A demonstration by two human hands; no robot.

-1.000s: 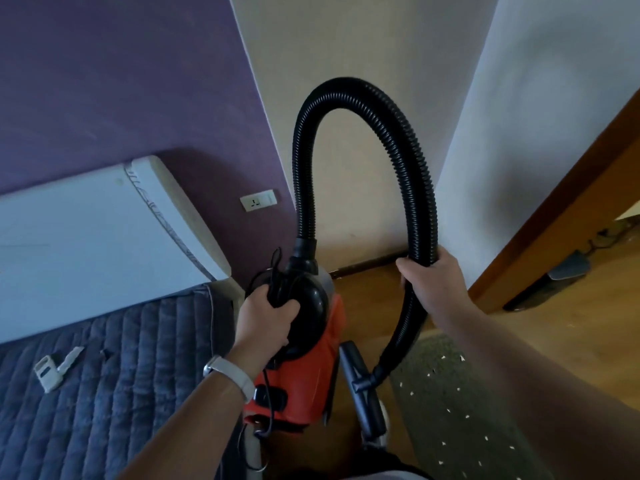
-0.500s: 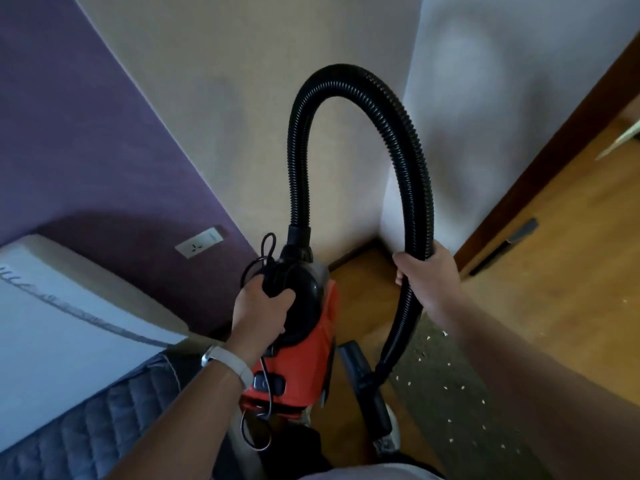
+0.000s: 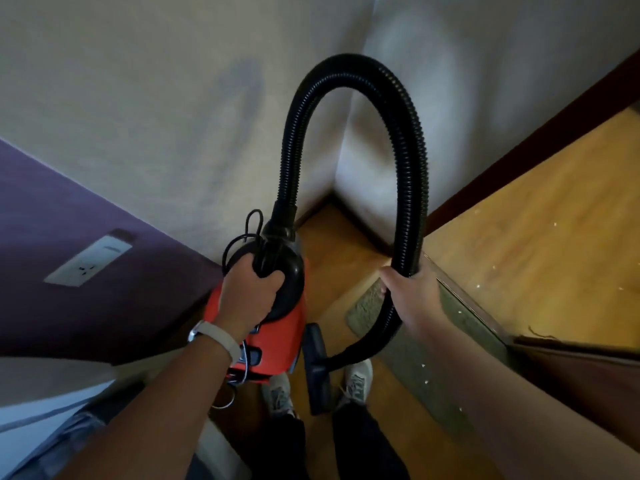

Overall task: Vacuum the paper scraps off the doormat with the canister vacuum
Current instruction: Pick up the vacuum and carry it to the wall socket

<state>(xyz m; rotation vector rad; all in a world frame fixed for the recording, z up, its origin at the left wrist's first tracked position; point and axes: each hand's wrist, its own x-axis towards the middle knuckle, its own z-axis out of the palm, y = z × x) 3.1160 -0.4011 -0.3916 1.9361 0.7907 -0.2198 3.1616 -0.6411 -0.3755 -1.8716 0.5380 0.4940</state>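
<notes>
Centre frame: my left hand [image 3: 249,292] gripped the canister vacuum [image 3: 277,344] by its handle, my right hand [image 3: 412,299] curled round the hose [image 3: 410,174]; the nozzle [image 3: 316,370] wanted lowering flat onto the doormat [image 3: 405,362], lower right.

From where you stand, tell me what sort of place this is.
Probably a corner of a room at home, likely a bedroom: a wall socket on a purple wall, wooden floor, a doormat, and at lower left what looks like a quilted bed edge, though blurred.
</notes>
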